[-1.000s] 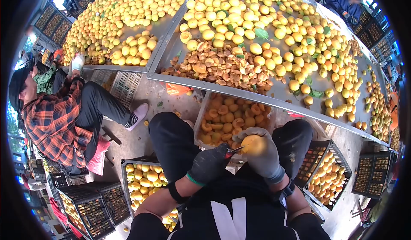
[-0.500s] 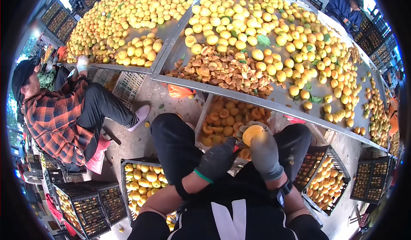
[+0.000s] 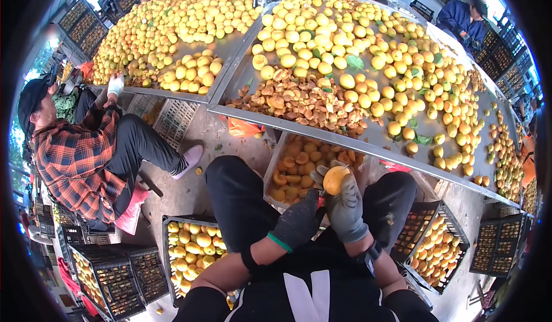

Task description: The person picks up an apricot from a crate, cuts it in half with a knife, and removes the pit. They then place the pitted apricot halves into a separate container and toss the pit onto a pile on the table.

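My right hand (image 3: 347, 210), in a grey glove, holds a yellow-orange apricot (image 3: 336, 180) between thumb and fingers, above the crate between my knees. My left hand (image 3: 299, 221), in a dark glove with a green cuff, is closed just below and left of the fruit. It grips a small red-handled tool (image 3: 321, 200), mostly hidden by the glove; its tip cannot be made out. Beneath my hands, a crate (image 3: 268, 179) holds apricots, several of them cut in halves.
A metal table (image 3: 368, 145) in front bears whole apricots (image 3: 397, 63) and a brown heap of pulp or scraps (image 3: 305, 99). Crates of apricots (image 3: 195, 247) (image 3: 437, 247) flank my legs. A person in a plaid shirt (image 3: 80, 161) sits at left; other people work around the table.
My right hand has turned, so its fingers now show round the apricot. My left hand has shifted slightly right and stays closed on the red-handled tool. The view has moved slightly.
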The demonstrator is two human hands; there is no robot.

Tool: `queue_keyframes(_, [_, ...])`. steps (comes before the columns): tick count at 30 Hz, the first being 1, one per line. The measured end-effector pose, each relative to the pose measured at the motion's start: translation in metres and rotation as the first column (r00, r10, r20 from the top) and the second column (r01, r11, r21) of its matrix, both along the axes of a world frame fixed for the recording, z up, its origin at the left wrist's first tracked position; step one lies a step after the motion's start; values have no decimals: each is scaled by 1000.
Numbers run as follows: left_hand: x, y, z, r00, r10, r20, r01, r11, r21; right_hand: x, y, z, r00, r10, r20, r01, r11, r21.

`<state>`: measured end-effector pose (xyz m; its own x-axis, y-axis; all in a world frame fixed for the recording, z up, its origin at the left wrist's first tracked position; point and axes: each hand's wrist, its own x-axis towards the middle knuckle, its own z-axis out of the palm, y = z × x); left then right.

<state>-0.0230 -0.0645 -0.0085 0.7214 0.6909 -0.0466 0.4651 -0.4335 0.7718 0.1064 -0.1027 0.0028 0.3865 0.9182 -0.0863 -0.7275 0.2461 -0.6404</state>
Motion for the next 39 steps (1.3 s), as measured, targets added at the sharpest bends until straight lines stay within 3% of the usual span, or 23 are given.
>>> queue_keyframes(2, [-3,5,-5,1000,14,-19,-13,998,58,1,2,1,996,30,-88,-35,998,-56])
queue_keyframes(3, [-5,16,-3,993,8,-120,1,997,71,2,1,1,995,30,-92,-36,998,-58])
queue_keyframes(4, [-7,22,-2,976,1,-216,17,996,85,5,-1,0,970,47,238,-26,996,-90])
queue_keyframes(5, [-8,24,-4,977,2,-213,17,996,87,9,-1,0,837,69,543,-8,993,-115])
queue_keyframes(7, [-10,25,-9,997,16,-77,10,942,335,11,-2,1,790,80,607,20,988,-155])
queue_keyframes(8, [-9,20,-9,997,17,-75,9,942,336,11,-3,1,742,94,664,50,980,-195])
queue_keyframes(9, [-5,13,-9,998,44,-46,-28,953,302,9,-2,-4,740,93,666,49,980,-191])
queue_keyframes(11, [-2,4,-8,997,72,-23,-64,963,262,-1,-2,-20,973,20,232,-7,998,-59])
queue_keyframes(12, [-1,2,-6,993,71,-89,-45,962,268,-4,-1,-20,973,23,230,-9,998,-61])
queue_keyframes(14, [-1,2,-6,985,69,-156,-24,962,272,-10,1,-20,983,61,-175,-71,996,-51])
queue_keyframes(15, [-3,7,-7,986,68,-153,-19,953,302,-13,3,-8,964,74,-254,-92,994,-60])
queue_keyframes(16, [-6,11,-9,986,67,-152,-13,943,332,-10,0,-15,964,76,-256,-94,994,-59])
queue_keyframes(18, [-13,15,-13,989,50,-138,4,930,367,-1,-5,-27,990,132,-40,-132,991,-2])
queue_keyframes(19, [-14,16,-15,992,30,-123,22,916,400,1,-5,-25,991,130,-37,-130,991,1])
queue_keyframes(21, [-14,11,-18,995,48,-82,-9,907,420,4,-7,-18,956,110,272,-83,991,-106])
queue_keyframes(22, [-14,9,-19,997,69,-38,-45,895,443,4,-9,-22,956,106,274,-80,991,-106])
queue_keyframes(24, [-14,6,-19,996,66,-61,-32,897,441,3,-14,-30,988,133,82,-120,982,-146])
queue_keyframes(28, [-17,8,-17,984,49,-171,35,891,453,1,-7,-28,959,201,202,-185,978,-94])
queue_keyframes(30, [-20,11,-23,986,40,-162,42,880,473,4,-9,-28,964,201,-176,-221,970,-100])
queue_keyframes(32, [-21,14,-28,988,36,-149,43,867,496,2,-11,-23,980,147,-132,-161,982,-95])
queue_keyframes(34, [-22,13,-27,997,44,-68,-14,920,393,2,-12,-22,992,92,-90,-100,991,-92])
queue_keyframes(36, [-23,9,-18,996,51,-70,-27,950,311,6,-15,-29,979,68,194,-29,980,-196])
queue_keyframes(39, [-32,7,6,988,131,-86,-121,986,115,12,-13,-39,996,20,87,3,968,-249])
